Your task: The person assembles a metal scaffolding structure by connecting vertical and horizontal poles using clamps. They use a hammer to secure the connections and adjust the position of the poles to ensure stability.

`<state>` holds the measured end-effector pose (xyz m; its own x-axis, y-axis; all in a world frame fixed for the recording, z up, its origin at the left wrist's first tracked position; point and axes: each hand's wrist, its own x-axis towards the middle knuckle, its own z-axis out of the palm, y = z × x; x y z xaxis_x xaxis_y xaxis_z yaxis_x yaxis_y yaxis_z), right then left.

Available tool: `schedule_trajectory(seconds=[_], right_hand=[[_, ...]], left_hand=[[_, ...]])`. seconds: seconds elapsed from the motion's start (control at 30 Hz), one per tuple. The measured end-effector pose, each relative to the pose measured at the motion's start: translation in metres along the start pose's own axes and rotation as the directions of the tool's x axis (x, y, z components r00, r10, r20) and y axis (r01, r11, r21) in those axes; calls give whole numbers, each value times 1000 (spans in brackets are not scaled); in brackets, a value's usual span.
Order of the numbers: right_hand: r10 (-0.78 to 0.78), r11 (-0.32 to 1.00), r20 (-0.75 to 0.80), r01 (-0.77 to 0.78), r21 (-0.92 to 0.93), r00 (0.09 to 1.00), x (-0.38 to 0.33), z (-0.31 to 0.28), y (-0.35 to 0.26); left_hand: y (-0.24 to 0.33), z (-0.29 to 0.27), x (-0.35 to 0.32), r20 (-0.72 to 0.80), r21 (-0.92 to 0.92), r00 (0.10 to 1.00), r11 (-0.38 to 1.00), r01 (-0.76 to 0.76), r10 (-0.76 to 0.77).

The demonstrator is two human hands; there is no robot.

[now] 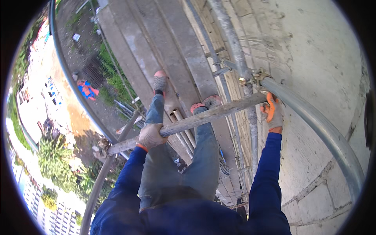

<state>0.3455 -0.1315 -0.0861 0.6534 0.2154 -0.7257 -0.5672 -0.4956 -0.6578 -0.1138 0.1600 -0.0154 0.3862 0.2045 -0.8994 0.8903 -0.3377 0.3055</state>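
Observation:
A worn grey scaffold tube (211, 114) crosses in front of my legs. My left hand (152, 135), in a pale work glove with an orange cuff, is wrapped round it towards its left end. At its right end is my right hand (273, 113), in a glove with orange fingers. Those fingers are bent and closed against the tube's end, and what lies inside them is hidden. Just above, a coupler (258, 76) joins an upright pole (231, 35) and a thick silver tube (313, 117). Another coupler (102, 147) sits at the crossbar's left end.
I stand on long planks (156, 39) high above the ground. A concrete wall (321, 51) rises close on the right. Several loose pipes (184, 135) show between my legs. A guard rail (66, 70) runs along the left, with trees (58, 156) and buildings below.

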Motion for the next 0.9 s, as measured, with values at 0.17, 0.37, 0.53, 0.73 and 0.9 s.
schedule_trajectory(seconds=[0.17,0.37,0.53,0.73,0.9], right_hand=[[-109,974,65,120,-192,992,28,-42,44],[34,995,74,-27,-92,997,21,-34,28],[103,986,-22,-105,-132,994,-8,-5,-3],[17,994,4,-17,-106,1000,-21,18,-17],[78,996,93,-75,-40,993,4,-4,0]], left_hand=[[-5,4,-3,-215,106,973,992,-62,84],[-17,15,-15,-223,39,973,998,-45,53],[-23,16,-12,-291,73,948,991,-114,130],[-26,17,1,-254,58,952,985,-161,170],[-48,14,39,80,-42,987,990,-134,137]])
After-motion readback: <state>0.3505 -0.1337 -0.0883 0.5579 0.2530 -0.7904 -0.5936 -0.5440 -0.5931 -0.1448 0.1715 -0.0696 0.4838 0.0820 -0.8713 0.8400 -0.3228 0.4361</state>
